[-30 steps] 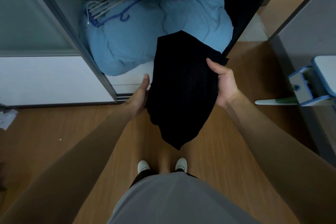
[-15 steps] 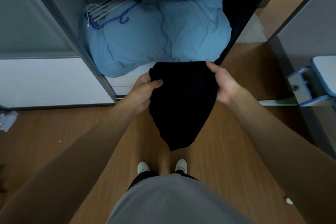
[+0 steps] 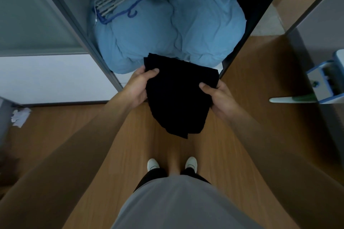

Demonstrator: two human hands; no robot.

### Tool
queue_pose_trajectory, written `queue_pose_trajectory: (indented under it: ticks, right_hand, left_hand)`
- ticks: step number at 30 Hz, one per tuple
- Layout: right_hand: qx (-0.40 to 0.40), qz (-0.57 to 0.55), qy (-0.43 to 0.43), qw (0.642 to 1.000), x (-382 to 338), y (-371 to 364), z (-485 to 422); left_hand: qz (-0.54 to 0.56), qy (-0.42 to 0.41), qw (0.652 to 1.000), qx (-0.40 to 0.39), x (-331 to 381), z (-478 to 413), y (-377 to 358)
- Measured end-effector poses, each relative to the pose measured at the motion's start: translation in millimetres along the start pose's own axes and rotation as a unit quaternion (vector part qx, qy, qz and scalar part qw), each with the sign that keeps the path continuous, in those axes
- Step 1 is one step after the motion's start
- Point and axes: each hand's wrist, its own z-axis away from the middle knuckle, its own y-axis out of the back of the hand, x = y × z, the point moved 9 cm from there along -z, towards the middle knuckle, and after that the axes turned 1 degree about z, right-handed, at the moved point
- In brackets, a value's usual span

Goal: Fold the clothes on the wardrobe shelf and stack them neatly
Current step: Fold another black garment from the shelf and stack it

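Black garment held between both hands, clear of the floor. Its long axis runs from the loose tail, nearest the person, up to a doubled top edge just beyond the fingertips. Left hand pinches the upper left corner, thumb over the cloth. Right hand grips the right edge lower down, thumb on top. Neither hand is nearer. Beyond the top edge lies a blue duvet inside the wardrobe. Half a second earlier the right hand sat higher, the top edge ran level, and the cloth hung longer.
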Motion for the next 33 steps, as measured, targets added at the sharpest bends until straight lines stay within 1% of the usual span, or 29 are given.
queue_pose_trajectory:
  ticks: [2, 4, 6, 8, 10, 12, 14, 16, 18, 20, 21, 23, 25, 26, 27, 28, 30, 31, 33]
  right_hand:
    - [0.008, -0.025, 0.012, 1.0, -4.5, 1.3, 0.7]
    - [0.01, -0.034, 0.017, 0.999, -6.3, 2.3, 2.9]
    - [0.009, -0.03, 0.019, 0.999, -5.5, 5.0, 4.0]
    - [0.012, 0.001, 0.02, 1.0, -4.6, 12.6, 4.8]
    - [0.017, 0.093, 0.029, 0.995, -7.6, 23.3, 6.3]
    - [0.008, 0.189, 0.032, 0.981, -7.9, 33.0, 6.2]
    - [0.014, 0.223, 0.017, 0.975, -5.5, 42.1, 4.9]
    - [0.033, 0.234, 0.007, 0.972, -6.6, 49.0, 4.0]
    - [0.017, 0.247, 0.011, 0.969, -7.9, 48.0, 3.7]
    - [-0.025, 0.316, -0.001, 0.948, -4.0, 39.9, 3.1]
    - [-0.041, 0.37, -0.012, 0.928, 0.4, 35.1, 2.1]
    - [-0.045, 0.476, -0.017, 0.878, 4.8, 28.0, -1.9]
    - [-0.007, 0.578, 0.003, 0.816, -0.7, 24.1, -6.3]
    - [0.02, 0.617, 0.019, 0.787, -5.5, 23.7, -7.3]
    - [0.048, 0.638, 0.04, 0.768, -11.2, 24.2, -7.1]
    - [0.071, 0.645, 0.061, 0.759, -17.2, 25.0, -5.8]
    - [0.098, 0.639, 0.1, 0.757, -27.0, 26.7, -2.9]
    - [0.105, 0.63, 0.112, 0.761, -30.4, 28.2, -2.1]
    - [0.115, 0.604, 0.131, 0.778, -38.7, 31.1, -0.9]
  left_hand:
    - [-0.092, -0.006, 0.995, -0.038, -5.0, 2.5, -1.7]
    - [-0.178, -0.015, 0.982, -0.058, -12.7, 3.8, -6.2]
    - [-0.239, -0.035, 0.969, -0.042, -15.9, 2.2, -9.4]
    - [-0.29, -0.054, 0.955, -0.026, -16.7, 0.7, -14.8]
    - [-0.31, -0.063, 0.948, -0.016, -17.8, -4.2, -17.7]
    - [-0.298, -0.059, 0.953, 0.001, -18.4, -8.4, -16.6]
    - [-0.284, -0.047, 0.957, 0.015, -19.3, -10.3, -16.7]
    - [-0.294, -0.065, 0.953, 0.019, -16.6, -10.0, -21.1]
    - [-0.306, -0.08, 0.949, 0.013, -14.8, -12.1, -25.0]
    - [-0.321, -0.078, 0.944, 0.006, -12.1, -12.9, -27.4]
    - [-0.325, -0.073, 0.943, 0.002, -11.0, -13.5, -28.0]
    - [-0.33, -0.055, 0.942, -0.018, -11.7, -15.0, -31.6]
    - [-0.34, -0.027, 0.938, -0.057, -16.4, -14.8, -37.5]
    - [-0.359, -0.014, 0.93, -0.074, -18.9, -14.7, -39.5]
    - [-0.395, -0.005, 0.915, -0.086, -20.6, -15.3, -40.4]
    - [-0.441, 0.001, 0.893, -0.093, -22.0, -16.6, -40.8]
    - [-0.537, -0.005, 0.839, -0.086, -22.0, -20.2, -42.2]
    - [-0.576, -0.019, 0.814, -0.068, -19.5, -23.3, -43.9]
    - [-0.631, -0.061, 0.773, -0.008, -9.0, -28.8, -47.9]
